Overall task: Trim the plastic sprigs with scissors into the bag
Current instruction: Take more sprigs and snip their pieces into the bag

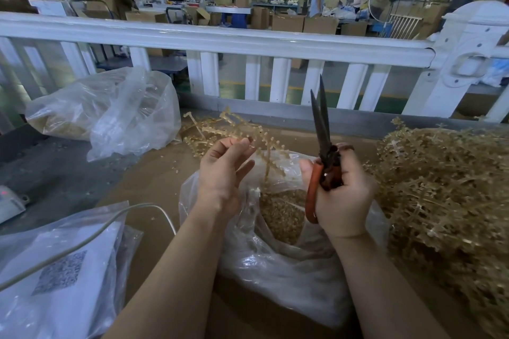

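Behind a white railing [248, 41] lies a workshop floor with cardboard boxes and people at far benches; on the near side, a brown cardboard-covered worktable [154, 184] carries the job. From the hands outward: the left hand [224, 170] pinches the stem of a pale tan plastic sprig [248, 129] between thumb and fingertips, other fingers loosely spread, so the sprig hangs over the bag's mouth. The right hand [341, 190] is wrapped round the orange handles of long dark-bladed scissors [321, 146], blades pointing up and slightly parted, clear of the sprig. Directly below both hands sits the clear plastic bag [275, 261], mouth open, with a heap of tan trimmings inside. Risk, as I judge it: the blades must swing down close to the left fingertips, so a hurried cut could nick them, and pieces snipped beyond the bag's rim would scatter onto the table, where a few bits already lie. The bag's slack rim could also fold over the opening. To the right rises a large tangled pile of untrimmed tan sprigs [446, 190], near the right wrist and liable to snag it. Farther left are a second filled clear bag [110, 113], a flat bag with a printed label [60, 270], and a grey cable [82, 239] crossing it.
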### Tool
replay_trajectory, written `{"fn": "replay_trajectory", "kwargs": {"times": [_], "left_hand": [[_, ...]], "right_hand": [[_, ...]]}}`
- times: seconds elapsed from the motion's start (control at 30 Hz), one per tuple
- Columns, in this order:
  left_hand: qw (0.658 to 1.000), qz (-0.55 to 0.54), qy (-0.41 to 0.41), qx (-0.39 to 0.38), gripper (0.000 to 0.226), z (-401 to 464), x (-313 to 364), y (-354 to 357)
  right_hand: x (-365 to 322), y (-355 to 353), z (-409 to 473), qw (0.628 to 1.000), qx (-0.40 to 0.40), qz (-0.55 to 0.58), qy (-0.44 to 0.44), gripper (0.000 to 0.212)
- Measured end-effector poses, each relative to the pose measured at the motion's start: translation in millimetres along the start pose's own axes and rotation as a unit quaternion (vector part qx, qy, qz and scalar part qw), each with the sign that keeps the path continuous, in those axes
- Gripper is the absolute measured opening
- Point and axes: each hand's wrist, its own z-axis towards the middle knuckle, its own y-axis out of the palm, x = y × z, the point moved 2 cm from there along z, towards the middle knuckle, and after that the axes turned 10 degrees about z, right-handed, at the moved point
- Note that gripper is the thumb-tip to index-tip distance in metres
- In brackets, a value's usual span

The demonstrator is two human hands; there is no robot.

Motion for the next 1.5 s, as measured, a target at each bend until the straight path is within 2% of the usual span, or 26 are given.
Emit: {"fn": "replay_trajectory", "kwargs": {"times": [0.17,0.27,0.33,0.47,0.63,0.8,0.87,0.93,1.0,1.1,1.27,1.5], "left_hand": [[0.998,0.042,-0.007,-0.049,0.025,-2,-2,2],[0.997,0.063,-0.003,-0.040,0.021,-3,0,3],[0.997,0.074,0.002,-0.032,0.020,-2,1,1],[0.997,0.046,0.000,-0.067,0.024,-4,2,3],[0.995,0.026,-0.004,-0.097,0.017,-5,2,6],[0.991,-0.004,-0.032,-0.129,0.018,-6,1,9],[0.991,-0.001,-0.025,-0.130,0.013,-5,1,9],[0.992,-0.004,-0.014,-0.126,0.009,-5,2,8],[0.993,-0.004,-0.006,-0.117,0.009,-5,3,7],[0.994,0.005,0.011,-0.108,0.012,-5,3,6],[0.993,0.022,0.052,-0.099,0.011,-5,4,7],[0.989,0.071,0.091,-0.095,0.015,-4,3,6]], "right_hand": [[-6,5,-2,0.998,-0.045,0.045,-0.008,0.057],[-3,7,-1,0.996,-0.074,0.037,0.020,0.058],[-1,9,-1,0.994,-0.094,0.022,0.047,0.055],[5,12,-3,0.984,-0.145,-0.055,0.086,0.045],[8,16,-5,0.959,-0.221,-0.095,0.151,0.057],[11,17,-4,0.947,-0.243,-0.100,0.186,0.075],[11,16,-4,0.944,-0.243,-0.101,0.198,0.067],[12,15,-5,0.943,-0.238,-0.115,0.202,0.047],[11,14,-4,0.944,-0.236,-0.114,0.201,0.041],[8,13,-2,0.945,-0.249,-0.082,0.194,0.061],[10,13,-3,0.934,-0.283,-0.115,0.184,0.051],[8,13,-2,0.926,-0.303,-0.131,0.183,0.064]]}}
